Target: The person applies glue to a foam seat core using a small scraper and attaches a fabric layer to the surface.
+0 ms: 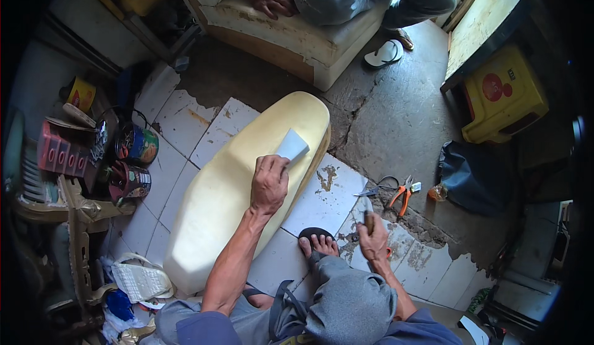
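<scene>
On the white tiled floor [176, 190], a long cream foam seat [216, 178] is laid slantwise, its narrower far end reaching the broken far edge of the tiles. Well apart, beyond the right part of this edge, a yellow stool [504, 94] and a dark cloth bundle [473, 178] are seen. By the left hand [270, 184], curled closed above the seat, a pale blue block [292, 146] is held by its near end, close to the seat's right edge, toward the far end. By the right hand [374, 240], closed too and well apart from the seat, a brown-handled tool [370, 222] is gripped; its tip cannot be told clearly. Near the broken tile edge, orange-handled pliers [403, 196] are placed.
</scene>
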